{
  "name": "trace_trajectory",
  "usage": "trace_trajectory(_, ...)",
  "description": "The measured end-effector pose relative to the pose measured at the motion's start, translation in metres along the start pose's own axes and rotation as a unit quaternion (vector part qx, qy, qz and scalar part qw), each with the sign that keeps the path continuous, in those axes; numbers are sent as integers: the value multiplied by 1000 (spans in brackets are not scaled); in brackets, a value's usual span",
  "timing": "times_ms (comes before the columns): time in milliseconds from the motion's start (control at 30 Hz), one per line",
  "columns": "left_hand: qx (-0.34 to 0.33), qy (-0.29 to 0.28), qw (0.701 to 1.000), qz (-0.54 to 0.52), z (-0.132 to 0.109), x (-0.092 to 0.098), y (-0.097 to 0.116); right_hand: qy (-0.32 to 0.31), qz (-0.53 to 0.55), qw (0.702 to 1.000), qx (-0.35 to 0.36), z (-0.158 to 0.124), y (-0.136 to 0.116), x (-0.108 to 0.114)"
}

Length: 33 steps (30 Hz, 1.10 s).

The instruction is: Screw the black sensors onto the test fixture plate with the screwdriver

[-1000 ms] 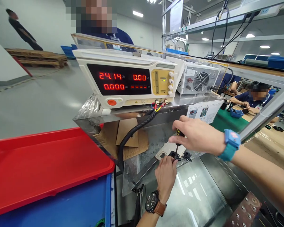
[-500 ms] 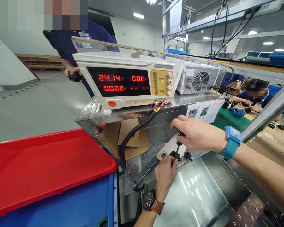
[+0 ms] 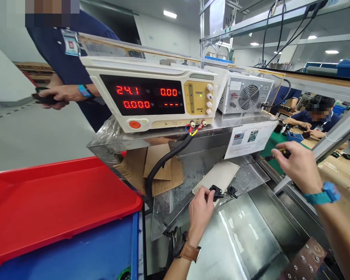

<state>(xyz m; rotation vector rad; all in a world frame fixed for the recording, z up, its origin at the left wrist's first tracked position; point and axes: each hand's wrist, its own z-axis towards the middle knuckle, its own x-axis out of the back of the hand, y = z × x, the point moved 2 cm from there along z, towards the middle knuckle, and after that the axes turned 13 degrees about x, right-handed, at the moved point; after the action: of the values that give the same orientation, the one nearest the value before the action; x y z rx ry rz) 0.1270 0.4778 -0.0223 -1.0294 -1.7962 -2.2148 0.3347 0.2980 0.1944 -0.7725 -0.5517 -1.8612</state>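
Observation:
My right hand (image 3: 299, 165) is closed around a dark screwdriver (image 3: 285, 153), held up to the right, away from the plate. My left hand (image 3: 200, 212) rests at the lower end of a pale flat metal plate (image 3: 221, 173). Its thumb and fingers are pinched together against the left side of a black pipe fitting (image 3: 216, 192); what they hold between them is hidden. Beside it on the plate's edge lies a second black fitting (image 3: 231, 191).
A power supply (image 3: 148, 97) with red digits stands behind on a metal shelf, its black corrugated cable (image 3: 166, 161) hanging down. Left are a red tray (image 3: 61, 206) and a blue bin (image 3: 99, 249). A co-worker (image 3: 72, 74) stands behind; another person sits far right.
My right hand has lifted the screwdriver off the fitting and swung it to the right. My left hand stays beside the fitting. The standing co-worker has shifted left.

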Motion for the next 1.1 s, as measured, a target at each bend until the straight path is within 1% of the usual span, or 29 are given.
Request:
trace_trajectory(67, 52, -23, 992, -114, 6, 1, -12, 40, 21, 997, -68, -40, 27, -45)
trace_trajectory(100, 83, -37, 979, -180, 9, 2, -17, 55, 37, 993, -95, -61, 37, -70)
trace_trajectory(167, 146, -57, 939, -306, 15, 5, -26, 60, 66, 986, -139, -100, 49, -120)
trace_trajectory(200, 169, -63, 918, -353, 18, 7, -30, 52, 78, 983, -155, -116, 52, -143)
trace_trajectory(233, 184, -63, 904, -381, 21, 11, -33, 37, 90, 981, -166, -131, 54, -165)
trace_trajectory(267, 193, -58, 898, -393, 24, 15, -36, 17, 103, 979, -174, -143, 54, -183)
trace_trajectory(333, 192, -38, 905, -377, 32, 24, -42, -30, 125, 975, -179, -157, 53, -212)
trace_trajectory(367, 186, -27, 915, -357, 36, 28, -46, -54, 131, 974, -178, -159, 51, -221)
trace_trajectory(400, 179, -17, 926, -333, 39, 31, -51, -73, 132, 973, -176, -159, 48, -226)
trace_trajectory(433, 171, -11, 936, -307, 41, 33, -55, -83, 125, 974, -171, -155, 41, -226)
trace_trajectory(500, 149, -16, 957, -249, 43, 32, -62, -68, 100, 982, -142, -140, 17, -214)
trace_trajectory(567, 117, -20, 974, -192, 42, 28, -64, -47, 94, 992, -76, -118, -23, -193)
trace_trajectory(600, 101, -17, 981, -167, 40, 26, -64, -57, 105, 992, -31, -106, -48, -183)
trace_trajectory(633, 87, -9, 985, -146, 37, 25, -62, -99, 124, 987, 16, -96, -74, -175)
trace_trajectory(667, 78, 0, 988, -130, 35, 23, -61, -150, 130, 979, 49, -87, -99, -169)
trace_trajectory(733, 66, 15, 992, -110, 32, 23, -58, -248, 113, 959, 79, -75, -138, -165)
trace_trajectory(767, 61, 18, 992, -105, 31, 24, -57, -282, 97, 951, 82, -71, -151, -167)
trace_trajectory(800, 57, 18, 993, -104, 31, 25, -57, -305, 84, 945, 84, -68, -159, -169)
trace_trajectory(867, 51, 11, 993, -105, 31, 27, -58, -323, 76, 939, 88, -65, -165, -177)
trace_trajectory(1000, 54, 1, 993, -102, 32, 30, -63, -313, 100, 941, 81, -66, -160, -191)
trace_trajectory(1100, 55, -3, 993, -103, 30, 27, -64, -293, 113, 947, 68, -70, -163, -194)
